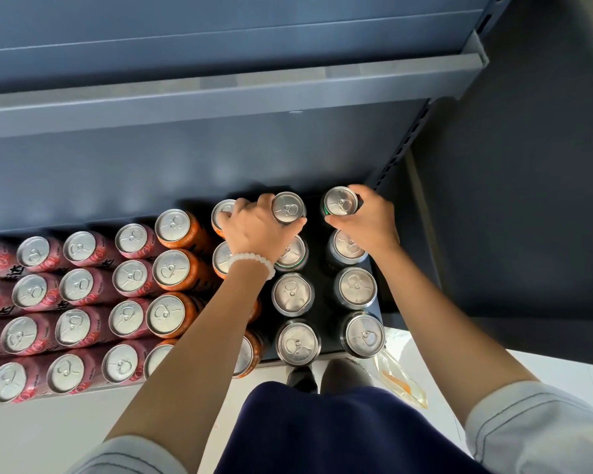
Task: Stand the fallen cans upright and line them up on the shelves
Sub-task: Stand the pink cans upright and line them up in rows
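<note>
I look straight down at a low dark shelf (377, 295) packed with upright cans. Pink cans (79, 285) fill the left rows, orange cans (172, 268) the middle, and dark cans (291, 294) the two right columns. My left hand (257, 230), with a white bead bracelet at its wrist, grips a dark can (288, 206) at the back of the left dark column. At the back of the right dark column my right hand (367, 218) grips another dark can (340, 201). Both held cans stand top-up.
A grey upper shelf edge (220, 97) juts out above the cans. The slotted upright post (404, 145) runs along the right side. On the white floor lie a yellowish plastic wrapper (399, 381) and my dark shoes (343, 372).
</note>
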